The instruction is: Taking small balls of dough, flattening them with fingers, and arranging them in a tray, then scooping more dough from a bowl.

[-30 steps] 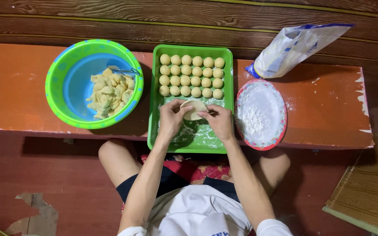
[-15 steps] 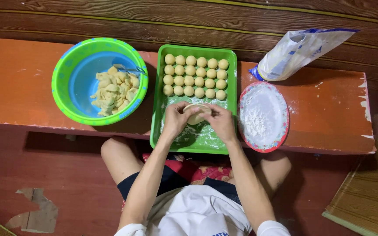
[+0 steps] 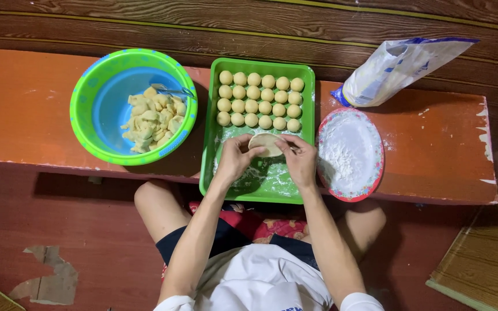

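- You hold a flattened round of dough [image 3: 266, 144] between both hands, above the near half of the green tray [image 3: 309, 138].
- Your left hand [image 3: 234, 159] pinches its left edge with curled fingertips; your right hand [image 3: 300, 161] pinches the right edge the same way.
- Just beyond your fingers, three rows of dough balls [image 3: 260, 99] fill the tray's far half.
- Under your hands the tray floor is dusted with flour.
- Right of your right hand sits a plate of flour [image 3: 349, 152], with a white bag [image 3: 402, 68] beyond it.
- Left of your left hand, a green-and-blue basin [image 3: 105, 109] holds folded dumplings [image 3: 152, 118].
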